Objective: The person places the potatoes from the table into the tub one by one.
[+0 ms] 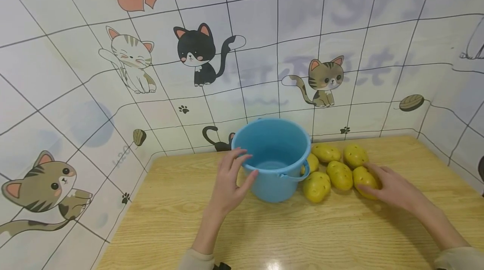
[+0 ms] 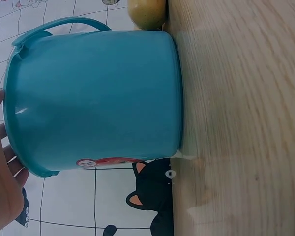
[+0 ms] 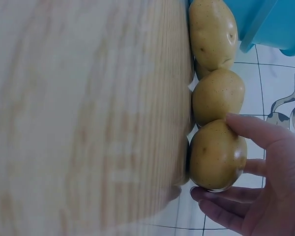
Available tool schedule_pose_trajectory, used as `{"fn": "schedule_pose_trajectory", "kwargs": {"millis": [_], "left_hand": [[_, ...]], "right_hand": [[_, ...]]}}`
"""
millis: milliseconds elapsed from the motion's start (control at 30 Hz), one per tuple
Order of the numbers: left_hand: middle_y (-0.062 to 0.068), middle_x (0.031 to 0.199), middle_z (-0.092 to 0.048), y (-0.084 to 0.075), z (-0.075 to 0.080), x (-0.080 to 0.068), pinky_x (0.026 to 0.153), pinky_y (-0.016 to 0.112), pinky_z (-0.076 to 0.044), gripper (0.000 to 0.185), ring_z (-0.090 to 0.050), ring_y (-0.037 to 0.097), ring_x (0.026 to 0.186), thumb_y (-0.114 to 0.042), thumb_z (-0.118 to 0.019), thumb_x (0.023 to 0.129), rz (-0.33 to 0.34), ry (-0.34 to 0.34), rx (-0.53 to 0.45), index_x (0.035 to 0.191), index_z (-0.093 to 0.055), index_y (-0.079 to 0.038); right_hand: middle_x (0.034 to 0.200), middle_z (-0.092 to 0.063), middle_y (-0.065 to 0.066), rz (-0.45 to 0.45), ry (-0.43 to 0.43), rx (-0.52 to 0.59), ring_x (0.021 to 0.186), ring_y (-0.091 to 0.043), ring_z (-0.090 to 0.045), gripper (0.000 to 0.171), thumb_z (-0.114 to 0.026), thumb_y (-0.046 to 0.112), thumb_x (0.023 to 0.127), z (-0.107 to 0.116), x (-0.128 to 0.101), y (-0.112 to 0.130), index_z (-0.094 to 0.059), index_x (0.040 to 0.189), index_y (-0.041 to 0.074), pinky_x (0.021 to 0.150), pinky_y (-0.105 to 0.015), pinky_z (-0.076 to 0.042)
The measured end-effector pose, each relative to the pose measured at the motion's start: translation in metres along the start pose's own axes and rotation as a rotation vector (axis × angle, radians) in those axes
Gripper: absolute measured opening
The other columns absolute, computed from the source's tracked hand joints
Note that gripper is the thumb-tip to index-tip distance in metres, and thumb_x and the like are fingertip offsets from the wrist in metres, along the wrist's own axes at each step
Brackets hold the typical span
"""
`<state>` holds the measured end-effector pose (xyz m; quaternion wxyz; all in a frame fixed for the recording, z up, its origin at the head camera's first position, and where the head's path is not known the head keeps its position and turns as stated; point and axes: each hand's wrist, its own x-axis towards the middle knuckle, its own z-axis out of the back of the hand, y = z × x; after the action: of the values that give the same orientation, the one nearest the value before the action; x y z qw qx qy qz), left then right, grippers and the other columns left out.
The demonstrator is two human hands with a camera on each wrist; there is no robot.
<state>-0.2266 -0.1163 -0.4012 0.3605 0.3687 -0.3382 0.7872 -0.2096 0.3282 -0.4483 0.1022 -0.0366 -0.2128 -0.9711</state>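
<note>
A blue bucket with a handle stands upright on the wooden table, and its inside looks empty. My left hand holds it at the near-left rim, fingers on the rim and thumb against the wall. In the left wrist view the bucket fills the frame and that hand shows at the edge. Several yellow potatoes lie right of the bucket. My right hand grips the rightmost potato, thumb and fingers curled round it on the table.
Walls with cat-patterned tiles close in the table at the back, left and right. The other potatoes lie in a tight cluster touching the bucket's right side. Bare wood stretches toward me in front.
</note>
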Motion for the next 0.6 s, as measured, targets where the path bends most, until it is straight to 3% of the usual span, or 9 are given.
{"fn": "schedule_pose_trajectory", "kwargs": {"millis": [333,600], "left_hand": [[0.008,0.114,-0.058,0.0017,-0.0036,-0.0021,0.108,0.058,-0.037,0.033,-0.051,0.038,0.129,-0.042,-0.057,0.102,0.043,-0.012,-0.017,0.103,-0.061,-0.009],[0.006,0.113,-0.059,0.0000,-0.0033,0.0006,0.108,0.055,-0.039,0.032,-0.052,0.032,0.129,-0.044,-0.059,0.100,0.089,0.012,-0.011,0.100,-0.061,-0.011]], "right_hand": [[0.121,-0.052,-0.046,0.059,-0.059,-0.009,0.109,-0.062,-0.052,0.084,-0.082,0.041,0.081,-0.0026,0.0028,-0.0037,-0.047,0.137,-0.010,0.084,-0.074,-0.045],[0.126,-0.050,-0.046,0.083,-0.107,0.071,0.111,-0.062,-0.052,0.087,-0.085,0.036,0.080,0.0051,0.0080,-0.0023,-0.045,0.137,-0.016,0.088,-0.073,-0.044]]}}
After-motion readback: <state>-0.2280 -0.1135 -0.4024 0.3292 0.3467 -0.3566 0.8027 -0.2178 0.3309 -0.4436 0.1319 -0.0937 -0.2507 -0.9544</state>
